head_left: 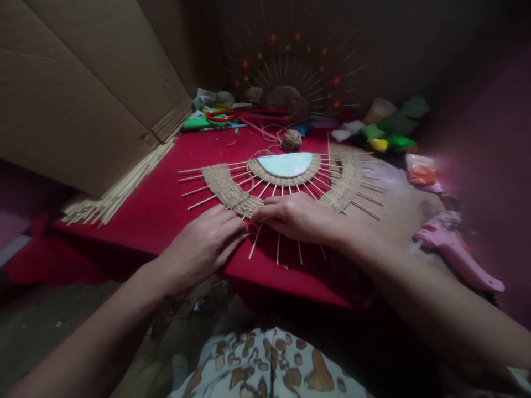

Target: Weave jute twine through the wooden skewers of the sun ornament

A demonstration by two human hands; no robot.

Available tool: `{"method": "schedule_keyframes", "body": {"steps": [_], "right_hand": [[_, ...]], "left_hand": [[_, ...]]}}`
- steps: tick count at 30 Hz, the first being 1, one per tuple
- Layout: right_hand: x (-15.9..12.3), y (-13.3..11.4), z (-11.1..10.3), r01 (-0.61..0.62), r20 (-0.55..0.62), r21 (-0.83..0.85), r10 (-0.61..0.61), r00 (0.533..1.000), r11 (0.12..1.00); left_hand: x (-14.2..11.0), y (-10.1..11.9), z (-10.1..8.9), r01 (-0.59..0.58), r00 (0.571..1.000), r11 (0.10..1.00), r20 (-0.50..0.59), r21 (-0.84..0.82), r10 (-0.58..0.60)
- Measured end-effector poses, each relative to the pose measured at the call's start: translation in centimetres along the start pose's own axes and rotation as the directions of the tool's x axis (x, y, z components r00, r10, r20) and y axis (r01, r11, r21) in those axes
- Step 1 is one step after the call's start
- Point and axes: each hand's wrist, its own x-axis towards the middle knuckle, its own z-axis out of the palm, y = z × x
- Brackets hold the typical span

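A half-round woven piece lies on a red cloth, with thin wooden sticks (254,246) fanning out from a pale blue half-disc (286,164). Brown twine is woven into an inner band and a wide outer band (226,185). My left hand (213,237) is closed at the near edge of the outer band, its fingertips pinched where a thin strand of twine seems to run. Over the near middle of the band lies my right hand (294,218), fingers together and gripping the weave and sticks. Its fingertips almost meet the left hand's; they hide part of the weave.
A ball of twine (291,140) sits behind the piece. Red-handled scissors (222,116) lie at the back left. Loose sticks (120,185) lie beside a cardboard panel (83,94). A pink glue gun (456,251) rests at right. A flowered stick fan (286,83) stands behind.
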Motion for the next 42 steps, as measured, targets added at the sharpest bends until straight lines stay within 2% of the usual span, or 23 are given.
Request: {"method": "schedule_keyframes", "body": {"steps": [3, 5, 8, 10, 13, 21, 25, 29, 32, 35, 37, 38, 40, 42], "right_hand": [[0.6, 0.7, -0.3, 0.032, 0.039, 0.123, -0.037, 0.999, 0.992], [0.8, 0.8, -0.5, 0.053, 0.096, 0.096, -0.062, 0.993, 0.994], [1.0, -0.3, -0.9, 0.105, 0.170, -0.115, -0.084, 0.982, 0.988], [1.0, -1.4, -1.0, 0.161, 0.212, -0.261, -0.106, 0.971, 0.952], [0.9, -2.3, -0.9, 0.227, 0.256, -0.378, -0.134, 0.957, 0.898], [0.4, -1.2, -0.1, 0.218, 0.182, -0.394, -0.157, 0.971, 0.893], [0.2, -1.1, -0.2, 0.204, 0.163, -0.363, -0.154, 0.975, 0.909], [0.1, -0.8, 0.1, 0.201, 0.134, -0.322, -0.165, 0.977, 0.925], [0.1, -0.2, 0.5, 0.163, 0.062, -0.205, -0.153, 0.986, 0.965], [0.1, 0.7, 0.9, 0.077, -0.107, 0.110, -0.066, 0.992, 0.991], [0.2, 1.3, 1.0, -0.001, -0.193, 0.382, 0.080, 0.978, 0.924], [0.2, 1.6, 1.1, -0.043, -0.194, 0.501, 0.161, 0.968, 0.865], [0.3, 1.9, 1.0, -0.134, -0.124, 0.667, 0.287, 0.950, 0.733], [0.4, 2.0, 0.7, -0.206, -0.040, 0.741, 0.348, 0.937, 0.639]], "left_hand": [[0.0, 0.1, 0.2, 0.017, 1.000, 1.000, -0.008, 0.009, -0.016], [-0.1, 0.2, 0.1, 0.025, 1.000, 1.000, -0.007, 0.008, -0.025], [-0.4, 0.5, -0.1, 0.022, 1.000, 1.000, 0.004, 0.000, -0.022], [-0.6, 0.7, -0.3, 0.013, 1.000, 1.000, 0.015, -0.010, -0.013], [-1.0, 1.1, -0.6, 0.011, 0.999, 0.999, 0.044, -0.031, -0.009], [-2.5, 2.6, -1.6, -0.033, 0.997, 0.999, 0.068, -0.041, 0.036], [-2.8, 3.0, -1.6, -0.073, 0.995, 0.997, 0.075, 0.023, 0.071], [-2.5, 2.3, -1.6, -0.022, 0.999, 0.988, 0.040, 0.155, 0.016], [-1.5, 1.1, -1.6, 0.045, 0.999, 0.955, -0.018, 0.292, -0.042], [0.1, -0.4, -1.4, 0.081, 0.996, 0.933, -0.052, 0.349, -0.067], [1.0, -1.3, -1.2, 0.104, 0.994, 0.929, -0.075, 0.355, -0.083], [1.3, -1.7, -1.0, 0.112, 0.993, 0.930, -0.083, 0.351, -0.089], [1.7, -2.4, -0.9, 0.115, 0.992, 0.938, -0.084, 0.327, -0.092], [1.6, -2.9, -0.9, 0.114, 0.993, 0.950, -0.068, 0.292, -0.098]]}}
